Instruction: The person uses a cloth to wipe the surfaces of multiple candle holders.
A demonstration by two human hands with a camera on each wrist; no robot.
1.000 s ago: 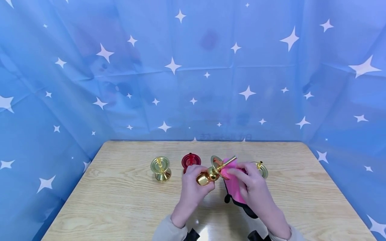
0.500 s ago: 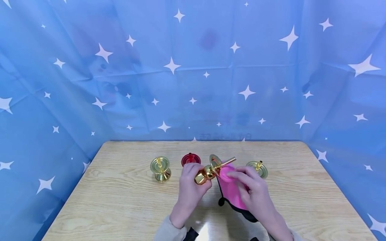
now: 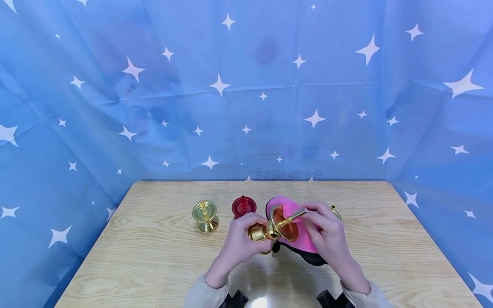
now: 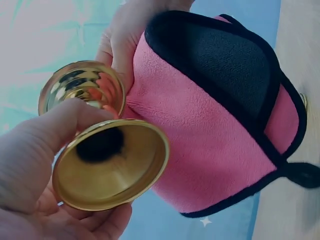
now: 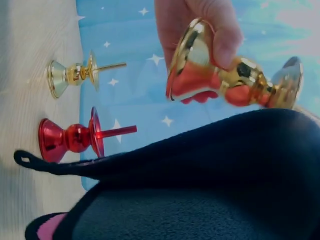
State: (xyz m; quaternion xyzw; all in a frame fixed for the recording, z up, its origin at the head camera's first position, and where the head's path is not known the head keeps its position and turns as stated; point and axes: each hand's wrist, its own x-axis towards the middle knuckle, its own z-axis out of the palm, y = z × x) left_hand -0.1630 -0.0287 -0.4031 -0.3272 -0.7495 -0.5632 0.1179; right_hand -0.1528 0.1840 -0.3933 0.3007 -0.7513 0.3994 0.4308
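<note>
My left hand point(image 3: 244, 239) grips a shiny gold candle holder point(image 4: 132, 160) round its stem near the flared base. The holder is tilted sideways, its dish and thin spike point(image 3: 294, 217) pointing up and to the right. In the head view, my right hand point(image 3: 327, 231) pinches a pink cloth with black trim point(image 3: 307, 239) beside the dish. The left wrist view shows the cloth's pink side and dark backing draped down from the right hand point(image 4: 127, 37). In the right wrist view the dark backing point(image 5: 165, 210) fills the lower part, and the right hand is hidden there.
A gold candle holder point(image 3: 207, 222) stands upright on the wooden table point(image 3: 154, 256) at the left. Beside it is a red one point(image 3: 244, 206), partly behind my left hand. Another gold holder point(image 3: 337, 213) is mostly hidden by my right hand. A blue star-patterned curtain point(image 3: 246, 107) hangs behind.
The cloth has shifted up and left around the back of the dish, so pink now shows beyond its rim. The candle holder stays in my left hand, turned slightly.
</note>
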